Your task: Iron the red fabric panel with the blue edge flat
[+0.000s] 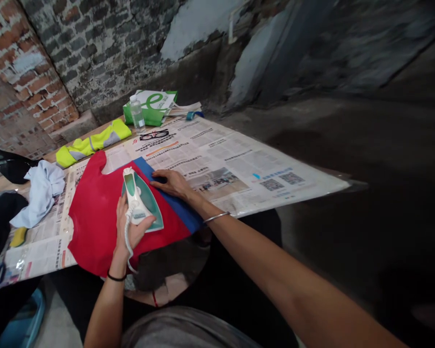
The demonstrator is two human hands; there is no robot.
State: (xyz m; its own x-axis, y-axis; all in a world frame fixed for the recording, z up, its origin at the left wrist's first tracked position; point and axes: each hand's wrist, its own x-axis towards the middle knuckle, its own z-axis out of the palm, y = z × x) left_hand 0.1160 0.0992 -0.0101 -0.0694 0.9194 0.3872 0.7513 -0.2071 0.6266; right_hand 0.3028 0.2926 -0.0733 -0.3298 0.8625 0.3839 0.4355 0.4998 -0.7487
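My left hand [132, 232] grips a white and teal steam iron [142, 200] by its handle, with the iron's coiled white cord [129, 237] hanging beside my wrist. The iron rests on a piece of red fabric [96, 220]. My right hand [170, 183] lies flat with its fingers spread on a blue fabric strip [177, 203] along the red fabric's edge. Both fabrics lie on spread newspaper [217, 164].
Along the far edge stand a water bottle [137, 114] and a green and white bag [150, 107], with black glasses [154, 135] and a yellow hi-vis strip [93, 142] nearby. A crumpled pale blue cloth [39, 193] lies left. Brick wall [79, 48] rises behind.
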